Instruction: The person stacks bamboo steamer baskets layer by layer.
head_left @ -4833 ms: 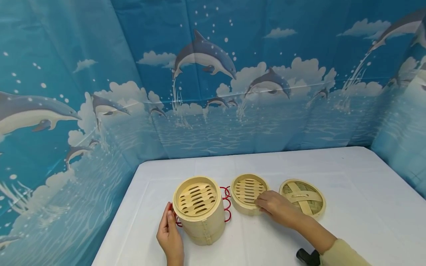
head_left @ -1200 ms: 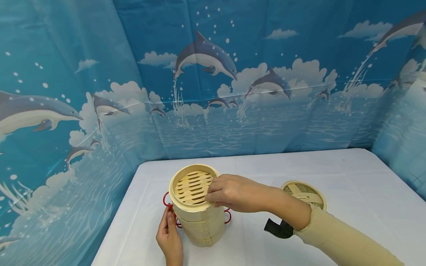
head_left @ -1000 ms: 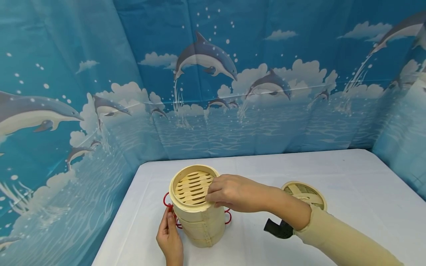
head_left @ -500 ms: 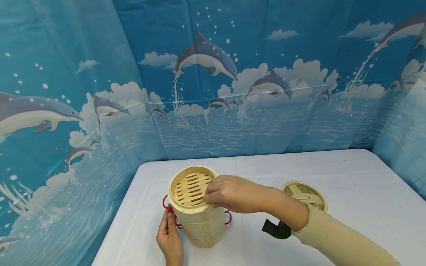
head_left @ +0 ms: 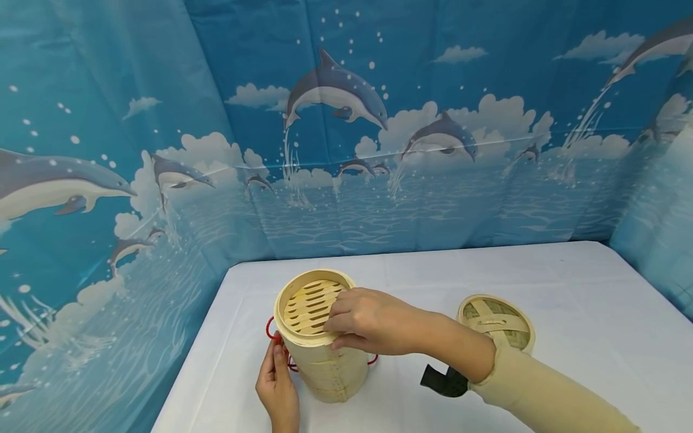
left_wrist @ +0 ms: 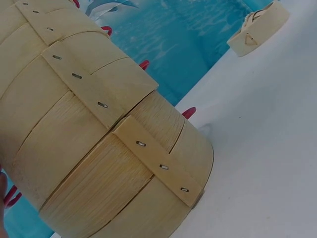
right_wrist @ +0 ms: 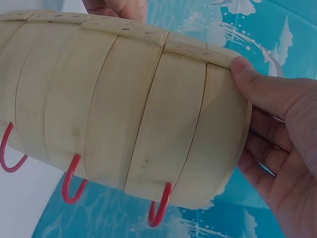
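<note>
A tall stack of round bamboo steamer baskets (head_left: pixel 330 376) stands on the table, its top basket (head_left: pixel 311 307) showing a slatted floor. My right hand (head_left: pixel 373 322) grips the top basket's right rim. In the right wrist view the thumb presses the outer wall (right_wrist: pixel 218 114) while the other fingers go over the rim. At the stack's left side my left hand (head_left: pixel 278 385) pinches a red loop handle (head_left: pixel 271 326). More red loops (right_wrist: pixel 73 181) line the wall in the right wrist view. Stapled seams (left_wrist: pixel 141 144) show close up in the left wrist view.
A round woven bamboo lid (head_left: pixel 495 322) with a strap handle lies on the white table (head_left: pixel 585 313) at the right, partly behind my right forearm. A black strap (head_left: pixel 446 382) hangs at the right wrist. A blue dolphin-print curtain (head_left: pixel 346 204) stands behind the table.
The basket that stood between stack and lid is now on top of the stack, carried left by my right hand. Lately that hand has shifted slightly along the rim; the left stays in place.
</note>
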`<act>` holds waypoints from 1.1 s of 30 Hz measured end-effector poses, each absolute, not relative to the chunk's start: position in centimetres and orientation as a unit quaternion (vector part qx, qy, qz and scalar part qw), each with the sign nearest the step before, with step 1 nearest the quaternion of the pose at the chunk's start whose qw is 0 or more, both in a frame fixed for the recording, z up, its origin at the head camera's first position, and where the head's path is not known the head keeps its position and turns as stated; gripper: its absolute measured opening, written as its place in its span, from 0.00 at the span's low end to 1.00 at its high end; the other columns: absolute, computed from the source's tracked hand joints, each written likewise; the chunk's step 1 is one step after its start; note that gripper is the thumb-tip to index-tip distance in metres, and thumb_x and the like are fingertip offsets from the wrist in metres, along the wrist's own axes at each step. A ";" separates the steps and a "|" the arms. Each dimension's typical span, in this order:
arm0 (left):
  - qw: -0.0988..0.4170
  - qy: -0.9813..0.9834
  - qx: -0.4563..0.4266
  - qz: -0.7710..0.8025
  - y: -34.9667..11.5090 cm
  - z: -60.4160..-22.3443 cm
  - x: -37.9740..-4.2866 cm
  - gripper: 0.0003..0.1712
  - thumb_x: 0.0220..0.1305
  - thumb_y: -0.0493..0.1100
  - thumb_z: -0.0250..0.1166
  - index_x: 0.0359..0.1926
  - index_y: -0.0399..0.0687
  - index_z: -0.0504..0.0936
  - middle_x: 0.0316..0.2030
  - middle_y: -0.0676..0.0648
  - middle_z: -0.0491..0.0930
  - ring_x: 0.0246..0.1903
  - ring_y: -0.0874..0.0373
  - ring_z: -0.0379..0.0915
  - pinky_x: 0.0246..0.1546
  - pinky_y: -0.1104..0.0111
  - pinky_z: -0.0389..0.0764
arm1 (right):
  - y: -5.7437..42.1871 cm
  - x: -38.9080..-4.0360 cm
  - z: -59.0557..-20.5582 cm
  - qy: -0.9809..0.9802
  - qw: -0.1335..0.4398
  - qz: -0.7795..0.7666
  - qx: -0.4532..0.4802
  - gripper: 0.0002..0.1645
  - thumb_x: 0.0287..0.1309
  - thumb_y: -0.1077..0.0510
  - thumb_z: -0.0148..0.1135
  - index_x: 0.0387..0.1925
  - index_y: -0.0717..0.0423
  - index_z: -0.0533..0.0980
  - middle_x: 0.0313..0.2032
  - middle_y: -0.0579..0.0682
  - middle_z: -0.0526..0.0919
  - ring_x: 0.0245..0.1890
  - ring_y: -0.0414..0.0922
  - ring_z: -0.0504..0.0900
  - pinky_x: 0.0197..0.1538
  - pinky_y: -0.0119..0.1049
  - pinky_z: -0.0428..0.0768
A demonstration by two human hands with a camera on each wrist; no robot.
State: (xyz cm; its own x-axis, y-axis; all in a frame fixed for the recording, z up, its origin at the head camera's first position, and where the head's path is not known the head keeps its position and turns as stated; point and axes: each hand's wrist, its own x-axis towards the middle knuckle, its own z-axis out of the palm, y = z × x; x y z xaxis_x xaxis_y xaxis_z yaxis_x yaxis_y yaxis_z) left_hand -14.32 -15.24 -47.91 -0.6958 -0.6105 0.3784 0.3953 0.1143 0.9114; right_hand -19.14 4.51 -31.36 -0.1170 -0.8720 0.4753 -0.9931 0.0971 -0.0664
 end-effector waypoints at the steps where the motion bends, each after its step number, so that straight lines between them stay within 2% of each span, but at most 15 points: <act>1: 0.380 -0.642 0.086 -0.660 -15.2 -47.9 -14.3 0.21 0.69 0.39 0.50 0.54 0.24 0.71 0.50 0.40 0.76 0.49 0.66 0.73 0.44 0.76 0.76 | 4.5 -19.1 -31.4 -0.724 0.162 0.187 0.644 0.09 0.56 0.54 0.63 0.36 0.53 0.80 0.32 0.41 0.79 0.36 0.36 0.74 0.41 0.24 0.74; 4: 0.380 -0.643 0.084 -0.660 -15.2 -47.9 -14.4 0.21 0.69 0.40 0.51 0.54 0.25 0.71 0.50 0.42 0.76 0.49 0.66 0.73 0.44 0.75 0.76 | 4.5 -19.1 -31.5 -0.725 0.161 0.186 0.643 0.09 0.55 0.54 0.64 0.36 0.53 0.80 0.33 0.41 0.80 0.36 0.36 0.74 0.42 0.24 0.74; 9: 0.391 -0.623 0.045 -0.676 -15.2 -48.0 -14.4 0.20 0.69 0.35 0.50 0.54 0.20 0.69 0.50 0.47 0.76 0.50 0.64 0.72 0.47 0.75 0.75 | 4.7 -19.3 -31.4 -0.724 0.154 0.185 0.647 0.09 0.55 0.55 0.64 0.37 0.54 0.81 0.34 0.41 0.81 0.37 0.36 0.75 0.44 0.23 0.74; 19: 0.402 -0.600 0.002 -0.692 -15.4 -48.1 -14.4 0.18 0.69 0.32 0.48 0.54 0.19 0.67 0.50 0.49 0.77 0.49 0.62 0.73 0.47 0.73 0.75 | 5.4 -20.3 -31.3 -0.712 0.111 0.217 0.659 0.10 0.56 0.56 0.63 0.40 0.55 0.81 0.36 0.41 0.81 0.40 0.34 0.75 0.54 0.23 0.69; 27: 0.403 -0.601 0.002 -0.690 -15.3 -48.1 -14.4 0.18 0.68 0.31 0.48 0.53 0.17 0.67 0.49 0.51 0.77 0.48 0.63 0.73 0.46 0.74 0.75 | 5.8 -20.4 -31.1 -0.715 0.087 0.221 0.657 0.09 0.56 0.56 0.63 0.39 0.54 0.81 0.35 0.41 0.80 0.40 0.33 0.74 0.46 0.18 0.70; 33: 0.401 -0.604 0.017 -0.688 -15.3 -48.0 -14.4 0.19 0.69 0.32 0.49 0.53 0.17 0.67 0.49 0.53 0.78 0.47 0.64 0.74 0.45 0.75 0.76 | 5.5 -20.1 -30.8 -0.725 0.097 0.199 0.653 0.10 0.55 0.56 0.64 0.39 0.55 0.81 0.35 0.42 0.81 0.40 0.35 0.75 0.46 0.21 0.72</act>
State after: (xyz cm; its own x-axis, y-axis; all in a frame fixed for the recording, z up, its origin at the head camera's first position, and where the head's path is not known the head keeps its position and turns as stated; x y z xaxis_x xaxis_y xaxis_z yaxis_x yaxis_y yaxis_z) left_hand -14.37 -15.28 -48.01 -0.6781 -0.5724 0.4611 0.5314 0.0515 0.8455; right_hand -20.13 5.51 -30.77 -0.1289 -0.9076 0.3996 -0.9844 0.0685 -0.1620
